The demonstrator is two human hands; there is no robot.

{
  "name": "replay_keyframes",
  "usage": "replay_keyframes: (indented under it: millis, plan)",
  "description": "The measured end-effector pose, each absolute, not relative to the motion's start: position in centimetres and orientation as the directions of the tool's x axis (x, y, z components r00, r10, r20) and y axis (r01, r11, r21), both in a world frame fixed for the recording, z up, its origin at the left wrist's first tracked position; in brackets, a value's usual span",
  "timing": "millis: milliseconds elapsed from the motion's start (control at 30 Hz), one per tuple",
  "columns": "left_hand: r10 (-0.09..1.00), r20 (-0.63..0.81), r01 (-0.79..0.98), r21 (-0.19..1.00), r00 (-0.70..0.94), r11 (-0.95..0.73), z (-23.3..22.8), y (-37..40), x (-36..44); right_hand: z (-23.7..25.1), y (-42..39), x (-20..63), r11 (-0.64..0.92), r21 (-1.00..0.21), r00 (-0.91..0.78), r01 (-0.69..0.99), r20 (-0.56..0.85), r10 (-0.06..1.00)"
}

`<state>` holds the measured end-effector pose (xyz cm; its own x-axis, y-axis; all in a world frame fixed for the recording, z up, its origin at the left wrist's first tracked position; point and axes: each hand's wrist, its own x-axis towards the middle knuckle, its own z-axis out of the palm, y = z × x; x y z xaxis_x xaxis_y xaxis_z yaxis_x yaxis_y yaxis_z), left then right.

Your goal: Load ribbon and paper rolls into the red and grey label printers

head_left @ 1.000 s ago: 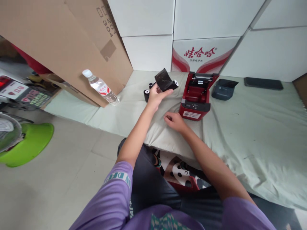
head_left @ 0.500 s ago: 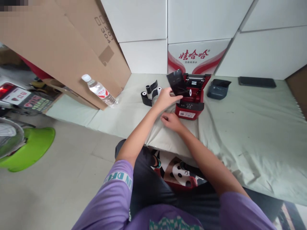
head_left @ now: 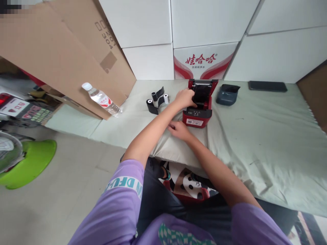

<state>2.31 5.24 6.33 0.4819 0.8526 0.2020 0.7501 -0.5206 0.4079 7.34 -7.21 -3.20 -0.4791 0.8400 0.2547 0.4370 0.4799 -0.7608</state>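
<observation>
A red and black label printer (head_left: 197,120) stands on the cloth-covered surface with its lid raised. My left hand (head_left: 186,98) reaches into its open bay, fingers closed on a roll of black paper (head_left: 201,93); the roll's core is hidden behind the hand. Low at the printer's left front corner, my right hand (head_left: 179,130) rests near the cloth with its fingers curled in; whether anything is inside them is hidden. Left of the printer lie several loose black paper rolls (head_left: 152,108), partly unwound.
A small dark blue printer (head_left: 227,95) sits to the right, with a black phone-like slab (head_left: 267,86) farther right. A water bottle (head_left: 102,100) stands at the left by a large cardboard sheet (head_left: 76,51). White boxes (head_left: 146,63) are stacked behind.
My left hand has moved right and into the printer's bay, carrying the black paper roll down inside. My right hand has stayed beside the printer.
</observation>
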Motion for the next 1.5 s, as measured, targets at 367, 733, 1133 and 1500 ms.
replay_keyframes:
  millis: [367,733,1133,1500]
  plan:
    - [0.850,0.133,0.727,0.463,0.509,-0.507,6.1,5.9,2.2,-3.3,-7.1,7.4,0.500,-0.763,-0.492,0.410,0.277,0.826]
    - [0.909,0.415,0.176,0.893,0.040,-0.415,5.3,-0.5,-7.9,-2.8,-7.3,7.5,0.462,-0.773,-0.497,0.435,0.222,0.839]
    - [0.778,0.222,-0.051,0.949,-0.587,-0.310,-2.6,-1.5,-22.5,-2.5,-7.6,7.6,0.440,-0.761,-0.486,0.476,0.190,0.853]
    - [0.770,0.481,0.517,0.824,-0.420,-0.232,-2.2,-2.5,-18.8,-1.6,-9.2,7.9,0.717,-0.613,-0.479,0.332,0.545,0.688]
